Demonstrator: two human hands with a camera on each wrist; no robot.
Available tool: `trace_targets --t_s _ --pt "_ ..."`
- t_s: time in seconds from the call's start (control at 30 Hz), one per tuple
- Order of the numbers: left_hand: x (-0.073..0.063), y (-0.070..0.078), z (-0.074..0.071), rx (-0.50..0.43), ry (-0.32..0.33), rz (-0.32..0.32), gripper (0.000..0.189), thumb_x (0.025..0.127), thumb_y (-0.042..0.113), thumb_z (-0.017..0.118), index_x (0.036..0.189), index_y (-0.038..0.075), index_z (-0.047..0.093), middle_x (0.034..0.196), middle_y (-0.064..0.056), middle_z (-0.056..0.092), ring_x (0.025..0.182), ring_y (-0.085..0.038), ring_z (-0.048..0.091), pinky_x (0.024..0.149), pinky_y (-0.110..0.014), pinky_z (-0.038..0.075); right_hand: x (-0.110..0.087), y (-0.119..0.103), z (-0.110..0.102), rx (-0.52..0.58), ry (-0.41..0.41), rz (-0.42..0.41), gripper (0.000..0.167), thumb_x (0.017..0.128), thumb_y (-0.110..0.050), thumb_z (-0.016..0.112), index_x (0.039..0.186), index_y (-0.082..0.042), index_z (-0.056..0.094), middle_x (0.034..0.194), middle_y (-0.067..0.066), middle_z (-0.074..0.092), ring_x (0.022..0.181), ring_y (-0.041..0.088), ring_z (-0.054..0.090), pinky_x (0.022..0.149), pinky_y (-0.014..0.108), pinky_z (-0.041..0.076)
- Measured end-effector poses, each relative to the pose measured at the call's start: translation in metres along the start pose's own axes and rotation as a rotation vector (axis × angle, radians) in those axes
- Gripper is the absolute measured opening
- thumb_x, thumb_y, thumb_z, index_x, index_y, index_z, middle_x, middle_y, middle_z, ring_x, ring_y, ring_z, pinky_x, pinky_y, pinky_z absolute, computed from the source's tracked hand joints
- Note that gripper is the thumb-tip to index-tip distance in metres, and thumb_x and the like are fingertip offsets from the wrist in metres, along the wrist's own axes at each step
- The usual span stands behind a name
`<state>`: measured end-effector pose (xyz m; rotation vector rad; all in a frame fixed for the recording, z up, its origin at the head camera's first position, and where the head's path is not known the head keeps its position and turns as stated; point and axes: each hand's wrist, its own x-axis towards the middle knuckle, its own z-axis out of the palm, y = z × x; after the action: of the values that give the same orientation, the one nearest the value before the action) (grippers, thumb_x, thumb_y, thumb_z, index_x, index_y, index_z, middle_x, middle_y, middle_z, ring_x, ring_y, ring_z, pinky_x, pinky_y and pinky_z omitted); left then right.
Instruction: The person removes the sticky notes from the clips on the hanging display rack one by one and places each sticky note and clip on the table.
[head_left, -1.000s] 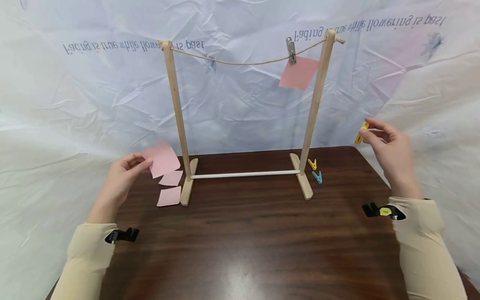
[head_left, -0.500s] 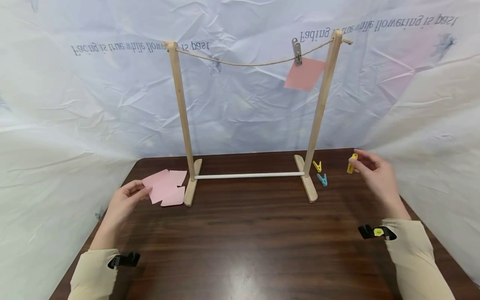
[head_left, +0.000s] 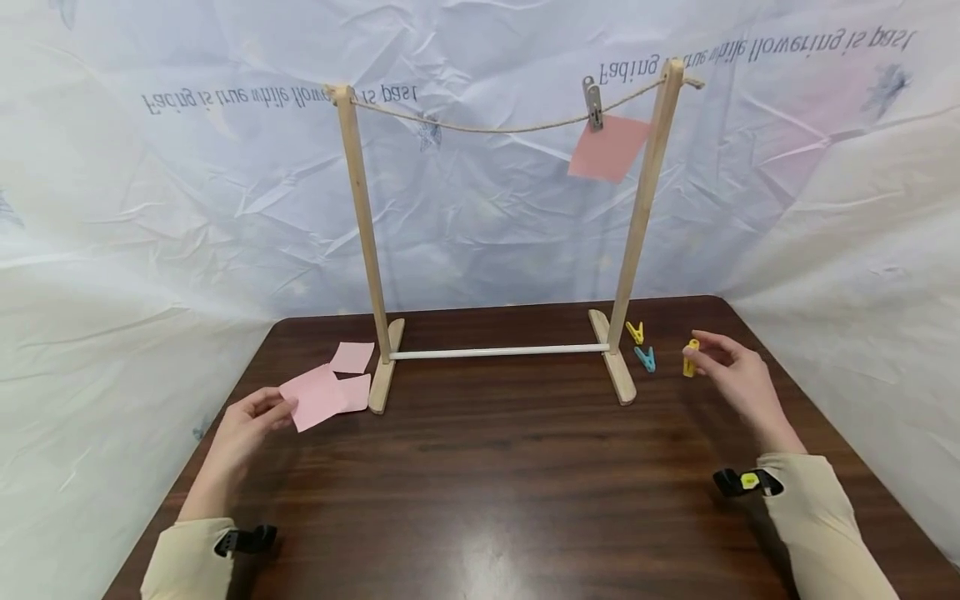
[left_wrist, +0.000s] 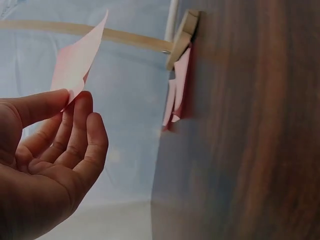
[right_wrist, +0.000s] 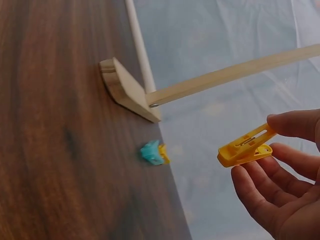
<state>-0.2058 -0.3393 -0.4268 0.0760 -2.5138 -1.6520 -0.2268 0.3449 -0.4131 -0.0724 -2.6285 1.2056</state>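
Between thumb and fingers my left hand (head_left: pixel 251 427) pinches a pink paper square (head_left: pixel 315 397) by its edge, held above the table at the left. Two more pink squares lie beyond it, the far paper (head_left: pixel 352 357) and the near paper (head_left: pixel 356 393), partly covered in the head view. At the right, my right hand (head_left: pixel 738 385) pinches a yellow clothespin (right_wrist: pixel 245 146) by its handle end, off the table. A second yellow clothespin (head_left: pixel 635 332) and a blue clothespin (head_left: pixel 645 359) lie on the table to its left.
A wooden stand (head_left: pixel 363 225) with a white crossbar (head_left: pixel 498 352) rises mid-table. Its sagging rope (head_left: pixel 480 130) bears a metal clip (head_left: pixel 592 103) gripping a darker pink paper (head_left: pixel 611 148). A printed cloth (head_left: pixel 487 233) hangs behind the brown table (head_left: pixel 480 467).
Both hands have come lower and nearer the body, the left with the pink paper, the right with the yellow clothespin, which has also moved left. The head view has shifted slightly.
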Motion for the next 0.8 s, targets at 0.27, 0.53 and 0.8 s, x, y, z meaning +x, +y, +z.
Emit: trace_targets --t_s 0.27,0.53,0.8 --pt "0.004 -0.007 0.004 0.076 -0.068 -0.006 0.038 0.100 0.019 0.067 0.119 -0.012 0.057 0.094 -0.001 0.067 0.080 -0.004 0.064 0.075 -0.028 0.058 0.002 0.006 0.010 -0.067 -0.045 0.021 0.065 0.100 -0.050 0.058 0.143 0.000 0.053 0.120 0.021 0.062 0.092 0.020 0.063 0.069 0.028 0.051" --pt "0.010 -0.012 0.008 0.127 -0.140 0.000 0.035 0.099 0.014 0.067 0.119 -0.013 0.056 0.097 -0.012 0.067 0.078 -0.006 0.063 0.073 -0.026 0.057 0.004 0.008 0.020 -0.221 -0.124 -0.013 0.062 0.102 -0.042 0.059 0.138 0.008 0.054 0.118 0.030 0.062 0.091 0.038 0.064 0.067 0.046 0.054" --pt "0.013 -0.024 0.010 0.177 -0.230 -0.035 0.031 0.096 0.009 0.069 0.114 -0.013 0.057 0.091 -0.012 0.066 0.074 -0.012 0.063 0.065 -0.029 0.056 0.007 0.016 0.026 -0.275 -0.283 0.049 0.056 0.101 -0.034 0.063 0.134 0.011 0.056 0.121 0.033 0.062 0.098 0.044 0.063 0.078 0.056 0.052"
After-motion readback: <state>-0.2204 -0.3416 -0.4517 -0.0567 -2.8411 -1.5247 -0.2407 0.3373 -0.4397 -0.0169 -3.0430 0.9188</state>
